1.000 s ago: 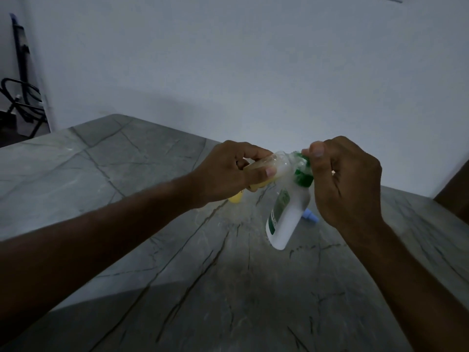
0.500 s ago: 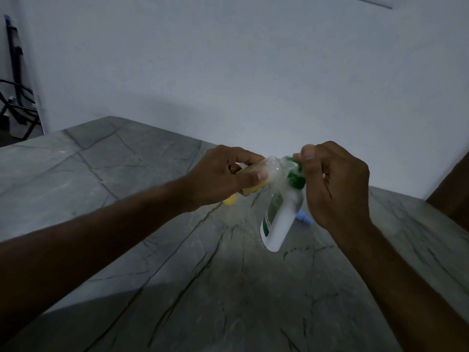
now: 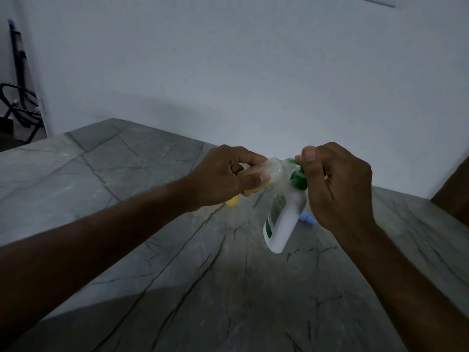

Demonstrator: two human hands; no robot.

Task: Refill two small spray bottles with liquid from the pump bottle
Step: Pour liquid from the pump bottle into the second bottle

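Note:
My left hand (image 3: 223, 177) grips a small clear spray bottle (image 3: 269, 171) with yellowish liquid, held on its side with its mouth toward the right. My right hand (image 3: 337, 184) holds the white pump bottle (image 3: 281, 219) by its green pump head (image 3: 298, 180), thumb on top. The pump bottle hangs tilted above the table, its base toward me and a green label on its side. The pump's spout meets the mouth of the small bottle. A yellow thing (image 3: 232, 201) lies on the table behind my left hand, and a small blue piece (image 3: 307, 217) shows behind the pump bottle.
The grey marble-look table (image 3: 177, 275) fills the lower view, with a white wall (image 3: 228, 72) right behind it. A dark metal chair frame (image 3: 17, 105) stands at the far left past the table corner. A dark brown edge (image 3: 454, 194) shows at the right.
Both hands stay together on the two bottles. The view has shifted slightly; the grip and the bottles' pose look the same.

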